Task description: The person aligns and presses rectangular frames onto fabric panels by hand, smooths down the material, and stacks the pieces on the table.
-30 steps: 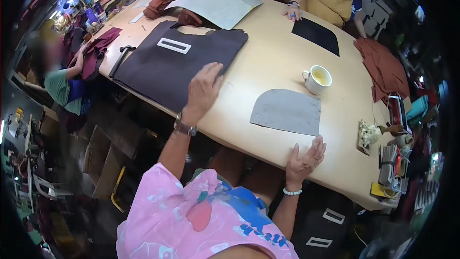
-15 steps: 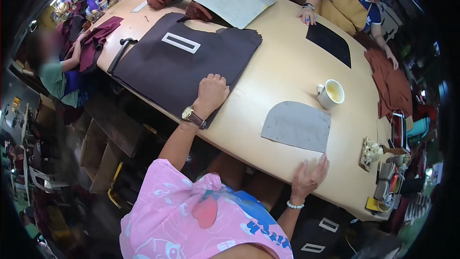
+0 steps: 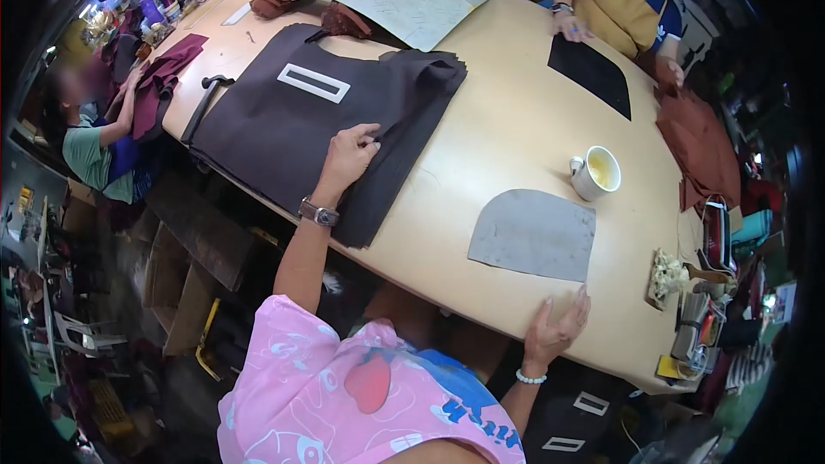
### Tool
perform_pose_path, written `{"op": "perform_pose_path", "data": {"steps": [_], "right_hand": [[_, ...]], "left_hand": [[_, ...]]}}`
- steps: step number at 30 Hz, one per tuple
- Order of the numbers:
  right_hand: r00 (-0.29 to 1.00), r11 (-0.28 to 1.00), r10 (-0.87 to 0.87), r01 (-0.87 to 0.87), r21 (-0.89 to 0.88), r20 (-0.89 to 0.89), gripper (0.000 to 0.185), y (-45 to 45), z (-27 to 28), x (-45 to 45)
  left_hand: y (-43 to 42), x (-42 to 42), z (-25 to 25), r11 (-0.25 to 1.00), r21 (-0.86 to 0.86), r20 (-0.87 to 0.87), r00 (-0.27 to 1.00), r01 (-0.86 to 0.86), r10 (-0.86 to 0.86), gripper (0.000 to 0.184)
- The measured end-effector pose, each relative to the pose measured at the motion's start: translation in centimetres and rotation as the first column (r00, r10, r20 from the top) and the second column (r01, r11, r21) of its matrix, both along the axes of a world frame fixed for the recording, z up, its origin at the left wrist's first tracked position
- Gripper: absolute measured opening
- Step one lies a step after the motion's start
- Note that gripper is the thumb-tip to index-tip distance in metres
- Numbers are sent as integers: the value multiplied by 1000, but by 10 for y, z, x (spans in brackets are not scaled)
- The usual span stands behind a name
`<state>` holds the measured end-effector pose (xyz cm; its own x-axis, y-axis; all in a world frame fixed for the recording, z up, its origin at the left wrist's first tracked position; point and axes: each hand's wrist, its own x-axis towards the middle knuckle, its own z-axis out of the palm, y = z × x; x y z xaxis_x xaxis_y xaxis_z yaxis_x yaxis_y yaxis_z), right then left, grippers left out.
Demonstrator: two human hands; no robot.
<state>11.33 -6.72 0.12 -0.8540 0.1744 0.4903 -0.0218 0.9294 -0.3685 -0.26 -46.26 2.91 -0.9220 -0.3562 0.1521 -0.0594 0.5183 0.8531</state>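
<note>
Left grip (image 3: 347,157) curls over the rumpled dark-brown cloth stack (image 3: 265,139), whether pinching I cannot tell; dragging could skew its layers.

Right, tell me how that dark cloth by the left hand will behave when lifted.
The dark cloth is likely floppy, as soft folds ripple beyond the left hand. Layers may drag along together, since several edges show stacked. It probably won't roll, lying broad and mostly flat on the table.

A pale table (image 3: 430,236) carries stacked dark cloth (image 3: 275,137), a grey panel (image 3: 534,236), a black panel (image 3: 591,77) and a cup (image 3: 595,174).
</note>
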Motion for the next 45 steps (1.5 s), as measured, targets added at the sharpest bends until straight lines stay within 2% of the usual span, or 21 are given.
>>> {"op": "perform_pose_path", "data": {"steps": [4, 7, 10, 19, 22, 23, 25, 28, 29, 30, 33, 34, 35, 37, 39, 41, 42, 45], "right_hand": [[1000, 1000, 4, -4, 4, 0, 53, 0, 0, 0], [1000, 1000, -3, 3, 5, 5, 53, -2, 1, -1], [1000, 1000, -13, 13, 12, 8, 53, -1, 1, -1], [999, 1000, -30, 30, -2, 22, 53, -3, 2, -1], [1000, 1000, -19, 19, -2, 21, 53, -2, 2, -2], [1000, 1000, -15, 16, -8, 19, 53, -2, 2, -1], [1000, 1000, -13, 14, -17, 22, 53, -3, 3, 0], [1000, 998, 6, -5, -64, 10, 55, -6, 7, 0], [1000, 994, 24, -25, -103, -12, 56, -7, 9, -2], [999, 989, 40, -45, -142, -34, 58, -9, 12, -4], [964, 886, 244, -267, -379, -110, 58, -43, 37, -16], [947, 812, 319, -298, -502, -47, 61, -55, 47, -22], [918, 723, 395, -309, -618, 4, 63, -68, 56, -30], [905, 648, 426, -301, -699, 5, 78, -92, 62, -53], [886, 523, 460, -225, -822, 50, 78, -103, 58, -73], [890, 683, 440, -242, -689, 124, 74, -100, 50, -84], [893, 755, 418, -240, -611, 166, 72, -95, 45, -84], [936, 804, 333, -220, -552, 112, 69, -79, 34, -77]], "left_hand": [[-4, -2, -9, 944, 330, -25, 1000, 17, -9, 34], [-9, -7, -18, 936, 350, -30, 999, -29, 43, 31], [-9, -9, -16, 878, 478, -45, 999, 13, 9, 26], [-14, -7, -10, 805, 593, -14, 1000, 29, -25, 17], [-25, -19, 6, 922, 378, -100, 994, 84, -50, 14], [-23, -21, 20, 919, 383, -183, 983, 96, -26, 15], [-21, -23, 57, 901, 371, -284, 951, 223, -118, 16], [14, -13, 98, 778, 509, -306, 922, 368, -236, 16], [22, -11, 99, 845, 340, -278, 902, 413, -330, 15], [35, -9, 89, 847, 302, -253, 894, 436, -370, 14], [82, 5, 47, 834, 225, -297, 851, 504, -434, 16], [96, 13, 35, 850, 188, -313, 850, 492, -423, 16], [109, 21, 24, 832, 242, -262, 860, 498, -439, 17], [133, 41, 18, 809, 265, -183, 851, 525, -492, 13], [151, 58, 2, 834, 49, -190, 825, 550, -532, 14], [168, 76, -4, 823, -26, -131, 814, 568, -566, 13], [175, 83, -7, 807, -9, -87, 803, 591, -589, 14], [196, 101, -11, 757, -91, -36, 757, 647, -652, 15]]}}
